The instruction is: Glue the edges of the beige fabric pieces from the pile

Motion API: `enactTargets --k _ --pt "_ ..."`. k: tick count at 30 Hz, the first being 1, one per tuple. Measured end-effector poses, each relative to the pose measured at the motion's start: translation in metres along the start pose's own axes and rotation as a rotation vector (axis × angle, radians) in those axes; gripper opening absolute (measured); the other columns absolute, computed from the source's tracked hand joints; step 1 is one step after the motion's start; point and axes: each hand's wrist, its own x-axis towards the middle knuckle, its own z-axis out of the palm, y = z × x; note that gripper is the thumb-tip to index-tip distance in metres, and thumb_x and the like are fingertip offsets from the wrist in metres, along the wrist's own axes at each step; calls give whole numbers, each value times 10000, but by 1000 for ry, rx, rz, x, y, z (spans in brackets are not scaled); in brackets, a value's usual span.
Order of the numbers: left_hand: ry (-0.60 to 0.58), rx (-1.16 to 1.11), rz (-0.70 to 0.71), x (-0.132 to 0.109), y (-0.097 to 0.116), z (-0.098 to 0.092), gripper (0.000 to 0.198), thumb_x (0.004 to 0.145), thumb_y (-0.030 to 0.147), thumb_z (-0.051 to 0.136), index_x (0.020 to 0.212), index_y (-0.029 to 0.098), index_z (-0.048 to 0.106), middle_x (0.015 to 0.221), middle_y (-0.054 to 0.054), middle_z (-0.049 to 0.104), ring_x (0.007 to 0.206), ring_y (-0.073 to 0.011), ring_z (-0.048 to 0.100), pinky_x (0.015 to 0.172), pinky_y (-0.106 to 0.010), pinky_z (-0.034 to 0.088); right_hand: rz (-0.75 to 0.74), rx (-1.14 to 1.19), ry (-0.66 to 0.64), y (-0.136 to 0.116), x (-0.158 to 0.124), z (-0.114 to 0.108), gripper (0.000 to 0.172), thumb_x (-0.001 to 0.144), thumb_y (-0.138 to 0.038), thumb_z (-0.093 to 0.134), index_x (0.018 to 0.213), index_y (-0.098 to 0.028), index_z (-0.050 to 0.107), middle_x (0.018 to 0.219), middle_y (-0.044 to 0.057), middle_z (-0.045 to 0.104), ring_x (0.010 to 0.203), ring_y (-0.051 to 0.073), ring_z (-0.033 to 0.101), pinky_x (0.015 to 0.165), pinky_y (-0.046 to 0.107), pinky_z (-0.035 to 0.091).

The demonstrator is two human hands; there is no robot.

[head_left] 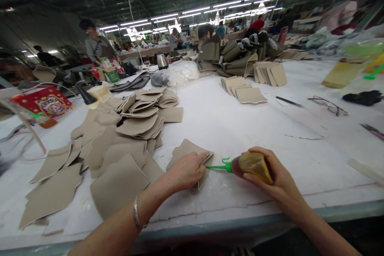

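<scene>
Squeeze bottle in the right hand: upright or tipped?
Tipped: the squeeze bottle lies sideways in the right hand, its green nozzle pointing toward the beige piece under the left hand.

Panel pile (136, 125) barring left, tabletop (207, 116) passable ahead

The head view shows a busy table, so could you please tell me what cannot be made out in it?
All in the head view:
Beige piece: partly covered by the left hand.
Bottle: gripped part hidden by the right hand.
Tool at far right: cut off by the picture's edge.
Distant worker: too small and blurred to tell the work.
</scene>
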Motion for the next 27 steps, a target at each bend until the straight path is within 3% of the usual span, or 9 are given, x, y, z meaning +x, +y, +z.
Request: enactTargets --k 4,11,16,24,27 --pt "-7 -23 17 1 1 -3 588 818 147 343 1384 227 482 1251 -60 615 1123 -234 580 988 -342 431 -79 -78 130 0 6 0 446 835 -408 702 1203 -292 479 1132 33 539 994 241 547 837 332 442" --pt "7 -52 18 0 3 -5 571 798 148 370 1347 226 506 1336 -35 566 1186 -231 546 1031 -344 400 -74 -125 94 -5 0 -1 431 848 -404 688 1204 -283 478 1132 46 551 999 256 552 836 344 447" --pt "0 -42 -20 0 4 -7 590 783 159 386 1361 223 486 1255 -57 618 1127 -244 580 976 -349 439 -59 -118 169 -5 3 -2 463 832 -447 696 1205 -278 481 1119 44 531 979 255 549 838 349 447" --pt "6 -61 -31 -1 6 -8 582 776 190 409 1352 218 489 1242 -68 619 1111 -254 582 961 -359 442 66 -82 126 -6 1 -2 454 816 -494 691 1170 -278 503 1022 23 556 860 227 563 725 306 477" --pt "6 -44 -53 -2 6 -7 594 773 207 416 1363 221 476 1105 -71 670 1008 -261 614 877 -359 477 81 -65 174 -8 4 -2 469 805 -503 693 1167 -271 505 1020 28 562 861 237 563 726 318 480"
